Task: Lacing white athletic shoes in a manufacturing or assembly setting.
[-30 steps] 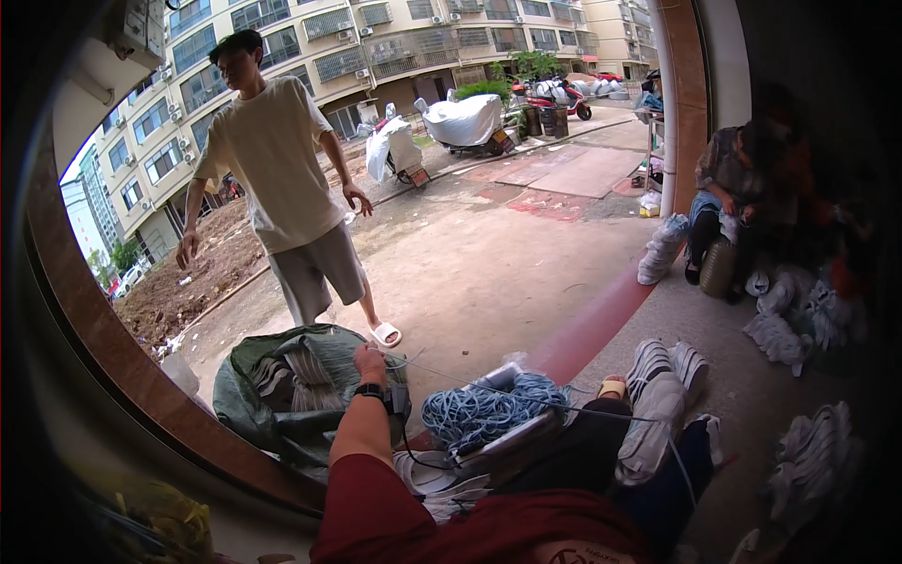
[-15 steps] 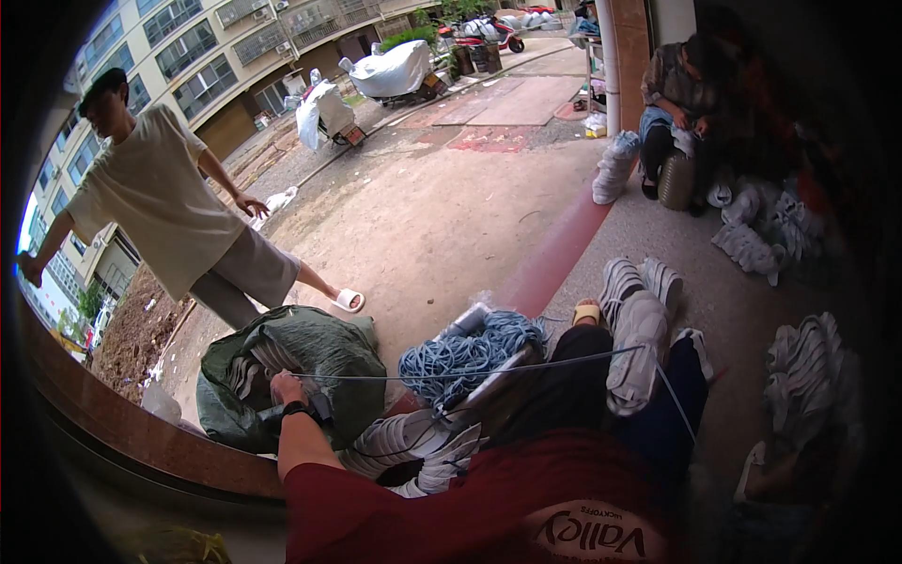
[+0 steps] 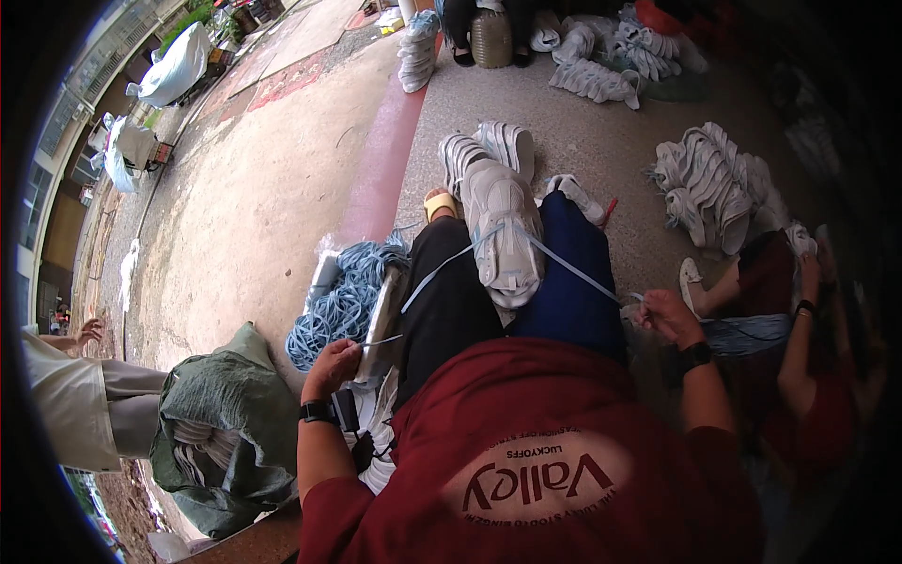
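On my lap, between my knees, rests a pale grey shoe upper [image 3: 505,211] with its toe toward me. A light blue shoelace [image 3: 568,267] passes through it and runs out to both sides. My right hand [image 3: 669,318] is closed in a pinch on the lace's right end. To the left, my left hand [image 3: 333,368] is also closed, with a short lace tip poking from its fingers toward my thigh. A tangled heap of blue laces [image 3: 343,296] lies beside my left knee, just beyond that hand.
A green sack [image 3: 221,414] of pale uppers stands at left, beside a person in a light T-shirt [image 3: 70,404]. Stacked uppers [image 3: 719,183] lie on the floor at right. At far right another person in dark red [image 3: 817,385] sits close by. Another stack [image 3: 416,56] stands farther off.
My left hand has come back from beside the green sack toward my thigh. My right hand is now in view. The taut lace has slackened on the left, and the view has turned right and downward.
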Available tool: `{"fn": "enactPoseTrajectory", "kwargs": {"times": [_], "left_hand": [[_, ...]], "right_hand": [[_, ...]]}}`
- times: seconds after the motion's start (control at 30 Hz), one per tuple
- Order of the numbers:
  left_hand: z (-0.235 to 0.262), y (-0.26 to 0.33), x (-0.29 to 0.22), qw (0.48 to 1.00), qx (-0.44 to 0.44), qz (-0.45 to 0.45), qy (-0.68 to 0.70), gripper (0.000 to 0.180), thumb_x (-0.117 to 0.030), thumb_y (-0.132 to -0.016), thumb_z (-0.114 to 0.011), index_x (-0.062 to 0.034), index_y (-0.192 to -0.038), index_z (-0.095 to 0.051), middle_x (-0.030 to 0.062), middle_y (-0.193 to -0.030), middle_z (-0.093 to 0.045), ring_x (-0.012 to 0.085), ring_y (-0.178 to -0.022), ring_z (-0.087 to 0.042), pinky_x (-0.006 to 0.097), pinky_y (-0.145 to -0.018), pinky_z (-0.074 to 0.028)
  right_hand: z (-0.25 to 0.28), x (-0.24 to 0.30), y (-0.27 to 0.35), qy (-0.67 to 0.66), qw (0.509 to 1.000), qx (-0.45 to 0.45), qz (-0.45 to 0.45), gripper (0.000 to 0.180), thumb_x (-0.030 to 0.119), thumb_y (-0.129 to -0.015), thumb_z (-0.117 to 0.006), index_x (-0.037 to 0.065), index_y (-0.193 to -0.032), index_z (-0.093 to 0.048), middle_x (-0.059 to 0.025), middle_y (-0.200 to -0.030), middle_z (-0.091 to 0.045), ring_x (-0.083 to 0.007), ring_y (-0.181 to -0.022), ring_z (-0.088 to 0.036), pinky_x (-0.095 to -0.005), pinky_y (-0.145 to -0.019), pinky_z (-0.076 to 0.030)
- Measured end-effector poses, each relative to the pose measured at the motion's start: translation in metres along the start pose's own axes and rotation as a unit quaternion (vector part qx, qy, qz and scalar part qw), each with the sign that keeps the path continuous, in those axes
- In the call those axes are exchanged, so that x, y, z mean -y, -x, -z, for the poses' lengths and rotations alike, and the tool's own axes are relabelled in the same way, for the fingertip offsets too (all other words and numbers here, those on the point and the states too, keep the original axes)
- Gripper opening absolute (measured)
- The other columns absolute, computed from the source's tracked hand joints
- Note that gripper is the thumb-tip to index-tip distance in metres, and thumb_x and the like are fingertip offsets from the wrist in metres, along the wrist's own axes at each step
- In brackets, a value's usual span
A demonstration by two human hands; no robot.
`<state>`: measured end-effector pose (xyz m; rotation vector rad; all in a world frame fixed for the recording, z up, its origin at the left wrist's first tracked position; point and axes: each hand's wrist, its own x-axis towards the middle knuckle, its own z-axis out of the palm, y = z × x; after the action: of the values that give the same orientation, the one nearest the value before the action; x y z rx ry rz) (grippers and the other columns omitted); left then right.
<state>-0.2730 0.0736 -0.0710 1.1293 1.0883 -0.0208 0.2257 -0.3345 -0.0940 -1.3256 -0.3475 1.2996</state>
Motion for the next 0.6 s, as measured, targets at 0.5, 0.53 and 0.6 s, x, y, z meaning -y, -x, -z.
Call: {"fn": "enactPoseTrajectory", "kwargs": {"times": [0.5, 0.53, 0.6], "left_hand": [[-0.222, -0.079, -0.152, 0.679, 0.1, -0.601, -0.41, 0.016, -0.004, -0.075, -0.059, -0.0026, -0.09, -0.058, 0.0128, -0.096, -0.062, 0.0307, -0.076, -0.062, 0.036, -0.064, -0.051], [-0.224, -0.081, -0.153, 0.652, 0.078, -0.596, -0.462, 0.016, -0.004, -0.075, -0.058, -0.0042, -0.091, -0.058, 0.0117, -0.096, -0.062, 0.0308, -0.076, -0.062, 0.036, -0.063, -0.051], [-0.228, -0.087, -0.154, 0.625, 0.057, -0.586, -0.512, 0.016, -0.004, -0.075, -0.056, -0.0058, -0.091, -0.057, 0.0107, -0.095, -0.062, 0.0309, -0.076, -0.062, 0.037, -0.061, -0.051]], "right_hand": [[-0.177, 0.094, -0.161, 0.635, 0.662, -0.173, 0.357, 0.012, 0.012, -0.068, -0.067, 0.003, -0.064, -0.061, -0.0129, -0.078, -0.062, -0.0313, -0.086, -0.055, -0.0407, -0.073, -0.045], [-0.178, 0.09, -0.166, 0.579, 0.677, -0.202, 0.406, 0.015, 0.012, -0.071, -0.067, 0.003, -0.062, -0.059, -0.0122, -0.074, -0.061, -0.0251, -0.076, -0.057, -0.0369, -0.066, -0.045], [-0.176, 0.085, -0.173, 0.48, 0.779, -0.172, 0.364, 0.014, 0.012, -0.073, -0.066, 0.003, -0.064, -0.06, -0.0119, -0.07, -0.061, -0.0214, -0.069, -0.057, -0.0335, -0.061, -0.045]]}}
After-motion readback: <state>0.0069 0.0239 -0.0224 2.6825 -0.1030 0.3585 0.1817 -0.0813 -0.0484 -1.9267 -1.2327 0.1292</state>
